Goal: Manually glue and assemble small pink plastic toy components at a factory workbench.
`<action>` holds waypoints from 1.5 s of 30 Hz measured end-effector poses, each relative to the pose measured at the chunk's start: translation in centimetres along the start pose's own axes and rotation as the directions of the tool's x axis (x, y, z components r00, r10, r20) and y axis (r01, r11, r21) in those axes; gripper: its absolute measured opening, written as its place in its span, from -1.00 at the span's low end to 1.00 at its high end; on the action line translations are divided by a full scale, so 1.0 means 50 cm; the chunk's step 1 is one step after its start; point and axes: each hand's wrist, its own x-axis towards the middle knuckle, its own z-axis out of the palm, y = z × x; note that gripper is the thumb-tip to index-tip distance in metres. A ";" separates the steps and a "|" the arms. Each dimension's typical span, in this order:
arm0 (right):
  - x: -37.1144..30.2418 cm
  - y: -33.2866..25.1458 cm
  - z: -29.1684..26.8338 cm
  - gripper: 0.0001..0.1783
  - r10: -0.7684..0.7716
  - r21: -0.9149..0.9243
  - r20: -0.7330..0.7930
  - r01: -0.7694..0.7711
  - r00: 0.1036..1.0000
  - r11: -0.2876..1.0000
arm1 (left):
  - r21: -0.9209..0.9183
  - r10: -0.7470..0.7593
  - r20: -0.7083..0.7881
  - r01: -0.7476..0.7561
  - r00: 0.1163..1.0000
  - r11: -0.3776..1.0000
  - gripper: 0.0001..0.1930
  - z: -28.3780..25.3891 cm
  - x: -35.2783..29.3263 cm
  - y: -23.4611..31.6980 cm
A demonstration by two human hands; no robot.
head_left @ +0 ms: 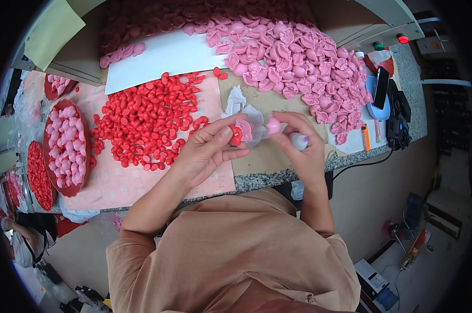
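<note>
Over the front of the table, my left hand (207, 151) pinches a glossy red plastic piece (235, 136) between thumb and fingers. A pink frilled shell piece (244, 129) sits right against it. My right hand (310, 156) is closed around a small whitish bottle (299, 141), and a rounded pink piece (273, 125) shows at its thumb and fingertips. The two hands are a short gap apart, with a blurred translucent shape (257, 131) between them that I cannot make out. Left of my hands spreads a pile of red pieces (147, 120); beyond the right hand lies a heap of pink shells (293, 62).
A red tray (83, 180) of pink and red pieces stands at left, beside another of red pieces (39, 175). Crumpled white tissue (235, 101) lies beyond my hands. At right are a blue container (374, 107), a phone (381, 87), an orange cutter (365, 138) and a black cable (364, 165).
</note>
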 end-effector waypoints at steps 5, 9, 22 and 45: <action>0.006 -0.017 0.034 -0.60 -0.158 0.053 0.113 0.153 0.981 0.987 | 0.015 0.011 0.040 -0.012 0.999 1.000 -0.60 -0.003 0.004 -0.001; 0.007 -0.009 0.039 -0.60 -0.192 0.014 0.140 0.192 0.971 0.981 | 0.030 0.003 -0.010 -0.003 1.000 1.000 -0.62 0.005 0.003 -0.003; 0.012 0.003 0.039 -0.61 -0.269 -0.052 0.198 0.284 0.943 0.957 | 0.104 0.026 -0.016 -0.024 1.000 0.994 -0.65 -0.002 0.003 -0.005; -0.014 0.013 0.061 -0.55 -0.132 0.179 0.146 0.105 0.980 0.978 | 0.427 0.418 0.206 -0.465 0.885 0.775 -0.70 0.009 -0.002 -0.020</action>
